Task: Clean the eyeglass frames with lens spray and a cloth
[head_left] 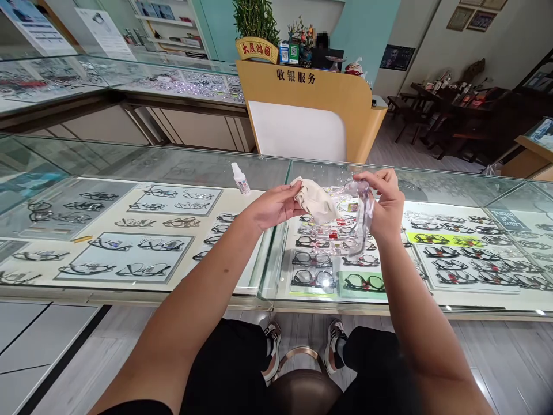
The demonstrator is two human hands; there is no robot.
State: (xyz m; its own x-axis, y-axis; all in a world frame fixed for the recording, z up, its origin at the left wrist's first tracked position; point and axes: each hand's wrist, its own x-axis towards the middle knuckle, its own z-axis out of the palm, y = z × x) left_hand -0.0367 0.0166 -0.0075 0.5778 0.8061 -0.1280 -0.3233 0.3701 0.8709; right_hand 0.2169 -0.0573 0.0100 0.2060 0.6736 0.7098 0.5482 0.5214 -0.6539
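My left hand (pixel 276 206) pinches a cream-coloured cleaning cloth (pixel 318 203) between thumb and fingers, above the glass counter. My right hand (pixel 385 202) is closed on a pair of clear-framed glasses (pixel 365 216); one see-through temple hangs down from the fingers. The cloth reaches towards the front of the glasses and partly covers it, so I cannot tell whether it touches the lens. On the glass, to the left and beyond the hands, stands a small white spray bottle (pixel 241 180) with a printed label.
Below me the glass display counter (pixel 276 297) holds many rows of eyeglasses (pixel 149 270). Across the aisle is a wooden cashier desk (pixel 363 115) with a plant (pixel 257 23) on it. A round stool seat (pixel 305 392) sits between my legs.
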